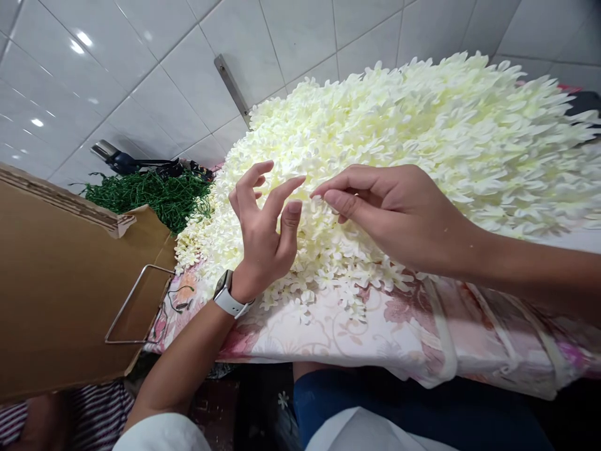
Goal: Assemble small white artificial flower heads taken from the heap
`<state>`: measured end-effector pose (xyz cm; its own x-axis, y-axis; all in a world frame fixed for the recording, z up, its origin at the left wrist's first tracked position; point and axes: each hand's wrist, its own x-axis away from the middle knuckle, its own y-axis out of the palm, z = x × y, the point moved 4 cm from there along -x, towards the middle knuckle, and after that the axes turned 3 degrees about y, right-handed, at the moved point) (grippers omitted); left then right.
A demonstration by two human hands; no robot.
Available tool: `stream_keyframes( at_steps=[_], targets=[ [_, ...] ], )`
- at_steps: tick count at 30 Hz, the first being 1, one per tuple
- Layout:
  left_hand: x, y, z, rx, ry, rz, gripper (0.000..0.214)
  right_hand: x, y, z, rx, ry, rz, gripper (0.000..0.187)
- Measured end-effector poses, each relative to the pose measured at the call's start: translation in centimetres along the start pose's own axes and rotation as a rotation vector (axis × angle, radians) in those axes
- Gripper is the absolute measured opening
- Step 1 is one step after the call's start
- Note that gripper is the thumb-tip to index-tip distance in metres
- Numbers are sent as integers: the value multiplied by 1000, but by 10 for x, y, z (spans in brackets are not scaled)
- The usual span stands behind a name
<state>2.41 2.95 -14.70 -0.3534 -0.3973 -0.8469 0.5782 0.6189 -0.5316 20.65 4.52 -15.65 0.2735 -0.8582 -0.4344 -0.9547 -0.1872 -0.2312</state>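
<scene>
A large heap of white and pale yellow artificial flowers (pixel 422 131) spreads across a floral tablecloth (pixel 323 338). Over the near left part of the heap I hold my left hand (pixel 265 232), its fingers bent and spread apart with nothing between them. My right hand (pixel 399 210) comes in from the right, thumb and forefinger pinched together close to the left fingertips. A small pale bit shows at that pinch, but against the white blossoms I cannot tell what it is. Several loose flowers (pixel 354 307) lie along the near edge of the heap.
Green plastic stems (pixel 145 197) are piled at the back left, beside a dark-handled object (pixel 117 158). A cardboard box (pixel 70 282) with a bent metal wire frame (pixel 124 307) stands at the left. White wall tiles (pixel 300 31) rise behind. Another person's striped clothing (pixel 101 410) shows lower left.
</scene>
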Motion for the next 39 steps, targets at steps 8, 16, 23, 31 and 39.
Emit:
stream_keyframes(
  at_steps=[8, 16, 23, 31, 39],
  targets=[
    [-1, 0, 9, 114, 190, -45, 26, 1, 1, 0, -229, 2, 27, 9],
    [-2, 0, 13, 265, 223, 6, 24, 2, -2, -5, -222, 14, 36, 20],
    [3, 4, -4, 595, -162, -58, 11, 0, 2, 1, -328, 33, -9, 25],
    [2, 1, -2, 669, -223, -49, 12, 1, 6, -1, -275, 86, -92, 27],
    [3, 0, 3, 594, -143, -86, 9, 5, 9, -3, -246, 55, -178, 29]
  ],
)
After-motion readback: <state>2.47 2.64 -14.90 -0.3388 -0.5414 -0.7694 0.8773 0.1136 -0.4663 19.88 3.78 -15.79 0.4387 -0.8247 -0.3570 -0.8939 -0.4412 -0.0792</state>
